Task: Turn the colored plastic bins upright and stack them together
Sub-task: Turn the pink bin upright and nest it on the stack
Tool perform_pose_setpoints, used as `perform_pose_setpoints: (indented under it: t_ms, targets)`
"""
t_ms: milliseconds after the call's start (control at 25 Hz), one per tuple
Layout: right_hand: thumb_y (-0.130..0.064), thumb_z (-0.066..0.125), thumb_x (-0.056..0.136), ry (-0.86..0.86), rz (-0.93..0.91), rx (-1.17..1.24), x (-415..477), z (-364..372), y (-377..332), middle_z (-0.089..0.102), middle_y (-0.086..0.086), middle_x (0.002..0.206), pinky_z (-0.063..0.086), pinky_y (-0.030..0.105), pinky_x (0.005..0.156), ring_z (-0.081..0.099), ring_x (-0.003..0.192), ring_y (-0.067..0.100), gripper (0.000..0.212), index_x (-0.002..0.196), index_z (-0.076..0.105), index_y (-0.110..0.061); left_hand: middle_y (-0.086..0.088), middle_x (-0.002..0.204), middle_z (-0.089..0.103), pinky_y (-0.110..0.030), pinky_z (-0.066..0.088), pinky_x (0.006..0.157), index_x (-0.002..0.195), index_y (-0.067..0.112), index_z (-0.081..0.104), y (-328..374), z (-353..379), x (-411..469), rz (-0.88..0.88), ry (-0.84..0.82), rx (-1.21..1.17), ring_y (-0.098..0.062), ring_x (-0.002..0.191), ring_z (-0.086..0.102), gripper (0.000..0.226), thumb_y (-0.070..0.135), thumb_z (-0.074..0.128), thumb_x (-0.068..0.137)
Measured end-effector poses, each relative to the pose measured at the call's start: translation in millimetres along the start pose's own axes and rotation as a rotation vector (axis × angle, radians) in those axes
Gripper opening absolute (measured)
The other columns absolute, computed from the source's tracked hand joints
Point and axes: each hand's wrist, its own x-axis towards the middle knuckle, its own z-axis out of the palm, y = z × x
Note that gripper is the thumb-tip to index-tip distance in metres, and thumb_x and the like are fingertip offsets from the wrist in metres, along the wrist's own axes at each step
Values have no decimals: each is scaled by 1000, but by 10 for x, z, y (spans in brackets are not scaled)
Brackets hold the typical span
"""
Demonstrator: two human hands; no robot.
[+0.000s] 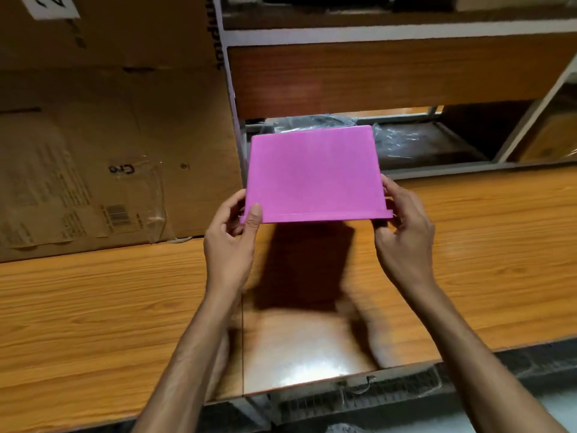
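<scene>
Both hands, left hand (232,228) and right hand (402,220), grip the pink bin (313,175) by its rim corners above the wooden table (93,307).

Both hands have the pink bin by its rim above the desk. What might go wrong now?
1. The left hand and right hand pinch only the rim corners of the pink bin; turning it could make it slip onto the wooden desk.
2. The cardboard box and shelf frame stand close, so a swinging bin may hit them.
</scene>
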Motion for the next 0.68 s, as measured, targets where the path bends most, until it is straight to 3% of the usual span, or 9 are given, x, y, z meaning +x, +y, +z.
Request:
perform_pose_setpoints:
  t_ms: [120, 240, 360, 440, 520, 600, 680]
  targets:
    - [10, 50, 70, 215, 45, 66, 301, -89, -116, 72, -7, 103, 50, 17, 76, 65, 88, 4, 64, 122, 73, -20, 9, 125, 70, -28, 54, 100, 139, 16, 60, 176, 2, 176, 47, -146, -38, -1, 116, 66, 47, 23, 72, 94]
    - [1, 50, 77, 341, 147, 141, 540, -255, -146, 66, -16, 77, 46, 20, 67, 57, 67, -1, 43, 96, 71, -31, 6, 126, 69, -34, 55, 99, 136, 18, 62, 117, 70, 208, 150, -266, 53, -9, 117, 66, 48, 17, 77, 90]
    - [-2, 51, 77, 354, 275, 279, 684, -395, 49, 66, -7, 72, 49, 34, 65, 56, 67, 8, 33, 82, 70, -28, 2, 117, 67, -35, 58, 90, 123, 17, 69, -32, 150, 78, 263, -186, 188, -9, 108, 66, 36, 7, 77, 89]
    - [1, 57, 81, 329, 387, 427, 706, -428, 178, 65, -6, 69, 52, 38, 64, 57, 67, 11, 28, 84, 71, -23, 1, 107, 65, -36, 56, 83, 113, 14, 71, -45, 178, 64, 373, -106, 268, -10, 99, 65, 26, 5, 76, 89]
    - [1, 64, 89, 298, 454, 556, 673, -439, 232, 68, -4, 77, 56, 32, 68, 62, 70, 9, 19, 100, 69, -13, 2, 107, 63, -30, 56, 79, 113, 13, 70, 41, 230, 56, 458, -97, 319, -11, 95, 64, 23, 6, 74, 91]
    - [1, 63, 95, 247, 514, 706, 621, -430, 266, 71, 1, 95, 58, 23, 77, 69, 81, 7, 27, 122, 65, -4, 2, 108, 63, -22, 53, 76, 116, 12, 69, 131, 288, 38, 493, -83, 376, -13, 91, 63, 22, 10, 71, 94]
    - [6, 54, 98, 130, 534, 739, 491, -393, 273, 72, -5, 102, 57, 18, 79, 68, 87, 0, 42, 137, 60, -8, 4, 107, 62, -23, 51, 75, 116, 14, 68, 182, 321, 46, 475, -23, 404, -11, 89, 61, 19, 15, 67, 97]
